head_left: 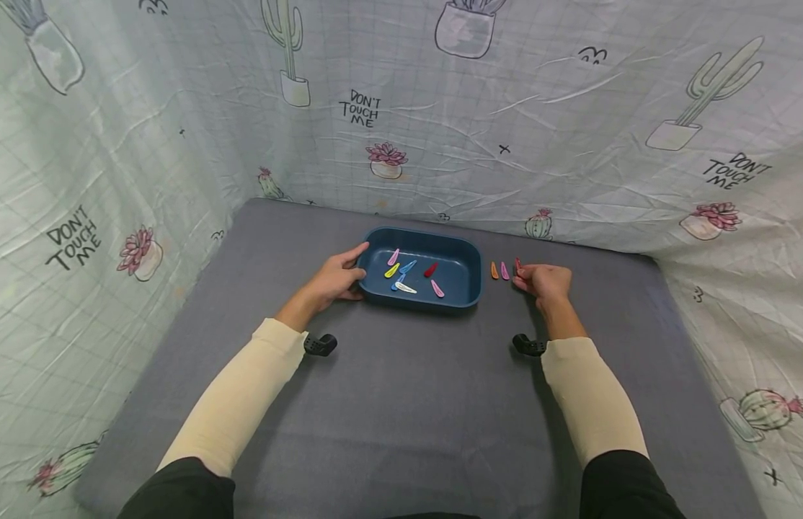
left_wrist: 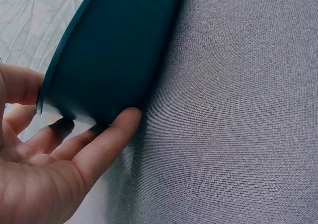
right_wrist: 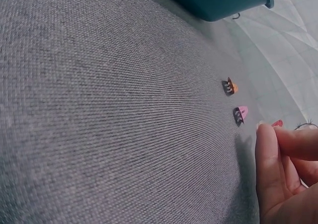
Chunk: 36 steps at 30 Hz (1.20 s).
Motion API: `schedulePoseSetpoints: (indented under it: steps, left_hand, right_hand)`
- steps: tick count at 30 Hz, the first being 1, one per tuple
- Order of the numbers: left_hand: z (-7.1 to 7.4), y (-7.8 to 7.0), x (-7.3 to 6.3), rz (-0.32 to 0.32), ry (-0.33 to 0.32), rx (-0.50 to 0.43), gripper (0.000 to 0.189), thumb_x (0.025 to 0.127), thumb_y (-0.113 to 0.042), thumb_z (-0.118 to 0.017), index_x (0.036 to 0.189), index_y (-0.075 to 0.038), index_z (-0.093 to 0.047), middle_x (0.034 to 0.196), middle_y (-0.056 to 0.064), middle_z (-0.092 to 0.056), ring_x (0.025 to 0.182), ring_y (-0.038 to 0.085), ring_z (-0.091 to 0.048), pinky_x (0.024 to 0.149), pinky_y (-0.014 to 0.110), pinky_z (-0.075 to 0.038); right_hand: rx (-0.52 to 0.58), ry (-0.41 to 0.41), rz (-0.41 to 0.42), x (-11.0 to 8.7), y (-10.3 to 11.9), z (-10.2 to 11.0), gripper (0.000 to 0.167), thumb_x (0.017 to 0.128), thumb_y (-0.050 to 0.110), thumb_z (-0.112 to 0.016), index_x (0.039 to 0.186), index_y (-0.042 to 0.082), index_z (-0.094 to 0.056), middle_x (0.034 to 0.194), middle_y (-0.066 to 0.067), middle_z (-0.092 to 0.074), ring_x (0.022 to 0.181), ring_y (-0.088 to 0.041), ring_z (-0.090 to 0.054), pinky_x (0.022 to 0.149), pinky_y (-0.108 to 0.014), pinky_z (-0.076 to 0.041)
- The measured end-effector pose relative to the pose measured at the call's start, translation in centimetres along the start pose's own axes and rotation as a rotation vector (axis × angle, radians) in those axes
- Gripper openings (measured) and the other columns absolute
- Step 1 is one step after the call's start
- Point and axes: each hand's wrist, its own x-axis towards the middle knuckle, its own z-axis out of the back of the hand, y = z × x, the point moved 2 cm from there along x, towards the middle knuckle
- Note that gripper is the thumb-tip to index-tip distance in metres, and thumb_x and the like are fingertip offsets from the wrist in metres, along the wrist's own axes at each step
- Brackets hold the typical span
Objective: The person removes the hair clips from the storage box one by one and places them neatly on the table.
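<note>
A dark blue rectangular tray (head_left: pixel 417 301) holds several snap hair clips, among them a yellow clip (head_left: pixel 391 270), a white clip (head_left: pixel 406 287) and a red clip (head_left: pixel 430 269). At its left end my left hand (head_left: pixel 336 277) grips the wall, with fingers at the rim and low on the outside, seen closely in the left wrist view. To the right of the tray, my right hand (head_left: pixel 543 280) pinches a red hair clip (right_wrist: pixel 278 123) between thumb and fingertips, partly hidden by them. Beside it lie an orange clip (head_left: pixel 494 270) and a pink clip (head_left: pixel 504 271), side by side on the cloth.
Grey cloth (head_left: pixel 401 404) covers the table. A pale printed curtain (head_left: pixel 440 173) hangs behind the table and along both sides, close behind the tray. Black wrist cameras (head_left: pixel 320 345) sit on both forearms.
</note>
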Motion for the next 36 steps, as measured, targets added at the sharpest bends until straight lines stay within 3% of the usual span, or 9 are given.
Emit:
schedulePoseSetpoints:
  steps: [11, 14, 18, 22, 36]
  left_hand:
    - [0.05, 0.00, -0.14, -0.011, 0.000, -0.009, 0.072, 0.105, -0.008, -0.051, 0.164, -0.041, -0.028, 0.175, 0.007, -0.023, 0.137, 0.039, -0.057, 0.099, 0.060, -0.057]
    - [0.08, 0.00, -0.14, -0.012, 0.002, -0.015, 0.072, 0.105, -0.008, -0.051, 0.164, -0.041, -0.028, 0.175, 0.007, -0.023, 0.137, 0.039, -0.057, 0.099, 0.060, -0.057]
    - [0.07, -0.07, -0.19, -0.006, 0.000, -0.006, 0.071, 0.106, -0.010, -0.051, 0.164, -0.042, -0.028, 0.175, 0.007, -0.023, 0.136, 0.039, -0.058, 0.100, 0.059, -0.057]
    - [0.00, -0.13, -0.23, 0.002, -0.004, 0.001, 0.070, 0.106, -0.010, -0.051, 0.164, -0.042, -0.028, 0.175, 0.006, -0.022, 0.138, 0.039, -0.057, 0.101, 0.059, -0.056]
    - [0.09, 0.16, 0.07, -0.007, 0.001, -0.007, 0.069, 0.107, -0.011, -0.051, 0.164, -0.043, -0.028, 0.175, 0.006, -0.023, 0.138, 0.038, -0.056, 0.101, 0.060, -0.056]
  right_hand:
    - [0.001, -0.006, 0.003, 0.17, 0.11, -0.05, 0.035, 0.091, -0.012, -0.068, 0.126, -0.013, -0.069, 0.068, 0.001, -0.076, 0.057, -0.010, -0.074, 0.061, -0.023, -0.063]
    - [-0.002, -0.010, 0.003, 0.18, 0.10, -0.08, 0.030, 0.091, -0.012, -0.068, 0.120, -0.011, -0.072, 0.068, 0.001, -0.076, 0.057, -0.010, -0.074, 0.062, -0.023, -0.063]
    - [-0.013, -0.018, 0.005, 0.22, 0.03, -0.14, 0.016, 0.091, -0.012, -0.069, 0.103, -0.005, -0.077, 0.067, 0.002, -0.075, 0.057, -0.009, -0.074, 0.061, -0.023, -0.063]
    - [-0.016, -0.022, 0.006, 0.27, -0.06, -0.15, 0.013, 0.090, -0.013, -0.069, 0.092, -0.001, -0.076, 0.065, 0.003, -0.074, 0.056, -0.009, -0.073, 0.060, -0.023, -0.063]
    - [-0.042, -0.022, 0.017, 0.63, -0.37, -0.10, 0.027, 0.089, -0.015, -0.068, 0.115, -0.012, -0.072, 0.065, 0.004, -0.073, 0.055, -0.009, -0.073, 0.061, -0.023, -0.063]
